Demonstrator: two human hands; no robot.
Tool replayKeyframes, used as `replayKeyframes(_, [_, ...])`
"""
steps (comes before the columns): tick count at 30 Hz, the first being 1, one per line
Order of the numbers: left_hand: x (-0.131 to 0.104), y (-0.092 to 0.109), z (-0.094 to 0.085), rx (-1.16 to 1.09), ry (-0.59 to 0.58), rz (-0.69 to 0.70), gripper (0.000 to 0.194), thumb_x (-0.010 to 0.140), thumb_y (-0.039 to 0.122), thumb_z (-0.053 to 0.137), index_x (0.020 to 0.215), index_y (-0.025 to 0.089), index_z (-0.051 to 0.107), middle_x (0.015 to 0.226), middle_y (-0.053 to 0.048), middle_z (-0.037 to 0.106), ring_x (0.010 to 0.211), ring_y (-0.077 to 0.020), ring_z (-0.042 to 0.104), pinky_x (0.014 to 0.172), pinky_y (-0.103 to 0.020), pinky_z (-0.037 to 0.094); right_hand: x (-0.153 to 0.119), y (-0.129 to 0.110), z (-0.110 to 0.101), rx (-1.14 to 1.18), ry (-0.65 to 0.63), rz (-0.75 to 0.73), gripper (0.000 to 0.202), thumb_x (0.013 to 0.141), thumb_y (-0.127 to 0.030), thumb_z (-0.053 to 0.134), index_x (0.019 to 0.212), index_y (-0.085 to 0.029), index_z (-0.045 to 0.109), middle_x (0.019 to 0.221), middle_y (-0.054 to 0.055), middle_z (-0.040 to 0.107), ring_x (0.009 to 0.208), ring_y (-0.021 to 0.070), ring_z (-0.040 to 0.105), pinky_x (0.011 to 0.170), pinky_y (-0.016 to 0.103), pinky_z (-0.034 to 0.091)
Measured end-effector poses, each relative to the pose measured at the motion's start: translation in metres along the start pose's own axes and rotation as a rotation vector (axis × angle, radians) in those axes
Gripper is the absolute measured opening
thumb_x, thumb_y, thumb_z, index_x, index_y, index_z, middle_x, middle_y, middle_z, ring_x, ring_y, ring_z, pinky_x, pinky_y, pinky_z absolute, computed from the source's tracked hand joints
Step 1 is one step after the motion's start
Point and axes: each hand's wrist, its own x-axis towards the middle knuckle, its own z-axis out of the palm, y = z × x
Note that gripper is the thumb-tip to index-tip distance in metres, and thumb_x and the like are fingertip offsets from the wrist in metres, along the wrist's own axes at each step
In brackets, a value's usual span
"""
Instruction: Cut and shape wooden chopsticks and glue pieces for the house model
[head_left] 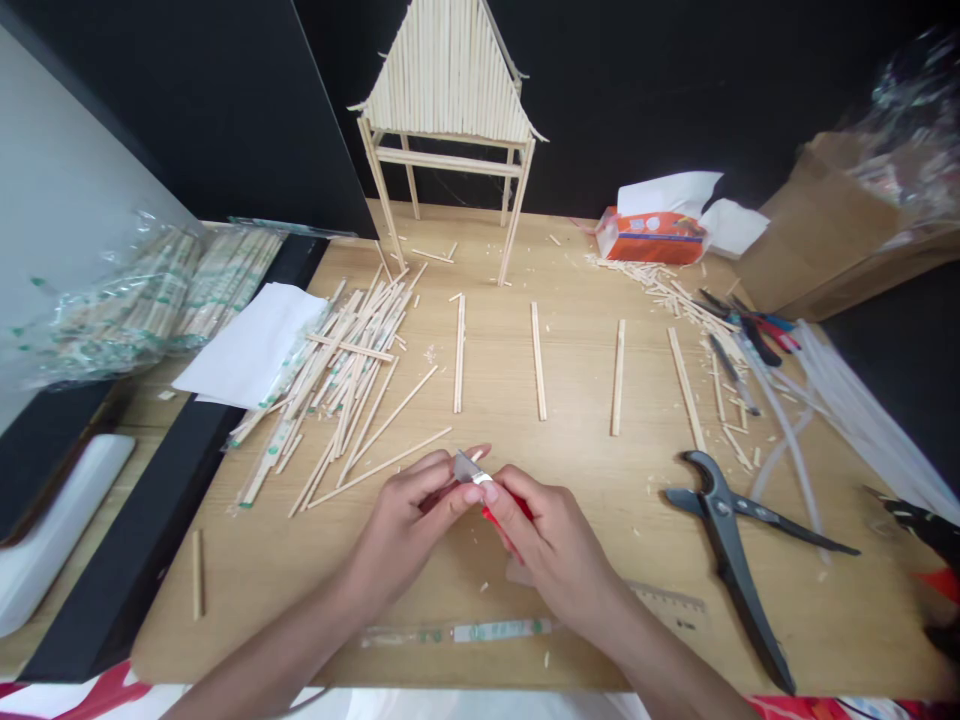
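Both hands meet low in the middle of the head view, above the table. My right hand (536,530) is wrapped round a red-handled knife (469,468), its blade pointing up and left. My left hand (416,510) is closed, its thumb touching near the blade; a small pale stick end (477,455) shows between the hands, the rest hidden by fingers. Beyond them, short stick pairs stand apart in a row, among them one pair (459,355) and another (538,362). A heap of wooden sticks (352,360) lies to the left.
A stick-built house model (450,160) stands at the back. Black-handled pliers (731,550) lie at right, near a ruler (667,598). An orange tissue box (652,238), a brown paper bag (832,220) and more tools are back right. Bagged sticks (142,290) and white paper (255,345) lie left.
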Motion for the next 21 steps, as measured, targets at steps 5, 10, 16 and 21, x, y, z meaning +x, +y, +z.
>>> replayKeyframes(5, [0.0008, 0.0029, 0.0005, -0.219, -0.049, -0.133, 0.017, 0.085, 0.029, 0.058, 0.09, 0.023, 0.072, 0.112, -0.004, 0.069, 0.111, -0.0209, 0.059, 0.093, -0.031, 0.047, 0.0011, -0.0018, -0.0028, -0.012, -0.015, -0.005, 0.034, 0.096, -0.041, 0.035, 0.07, -0.021, 0.045, 0.057, -0.005, 0.044, 0.052, 0.0098, 0.043, 0.051, 0.021, 0.032])
replayKeyframes(10, [0.0004, 0.0022, 0.0004, -0.277, -0.054, -0.169, 0.015, 0.084, 0.028, 0.059, 0.088, 0.022, 0.072, 0.113, -0.004, 0.069, 0.111, -0.0214, 0.059, 0.095, -0.032, 0.047, 0.0007, -0.0012, -0.0026, -0.046, -0.016, -0.001, 0.033, 0.096, -0.042, 0.034, 0.073, -0.022, 0.044, 0.058, -0.005, 0.045, 0.053, 0.0096, 0.043, 0.052, 0.021, 0.032])
replayKeyframes(16, [0.0012, 0.0009, 0.0011, -0.306, -0.072, -0.179, 0.013, 0.084, 0.027, 0.059, 0.085, 0.022, 0.071, 0.106, -0.003, 0.071, 0.111, -0.0194, 0.06, 0.093, -0.028, 0.047, 0.0, -0.0021, -0.004, -0.065, -0.02, -0.006, 0.032, 0.096, -0.041, 0.034, 0.074, -0.022, 0.045, 0.059, -0.005, 0.045, 0.053, 0.0094, 0.043, 0.051, 0.02, 0.031])
replayKeyframes(21, [-0.0001, 0.0012, 0.0008, -0.205, -0.045, -0.116, 0.014, 0.083, 0.028, 0.059, 0.08, 0.02, 0.071, 0.094, -0.002, 0.073, 0.095, -0.0191, 0.065, 0.081, -0.025, 0.051, -0.0002, -0.003, -0.0047, -0.043, -0.013, -0.01, 0.032, 0.096, -0.042, 0.035, 0.073, -0.022, 0.046, 0.057, -0.005, 0.043, 0.051, 0.0094, 0.041, 0.05, 0.02, 0.032])
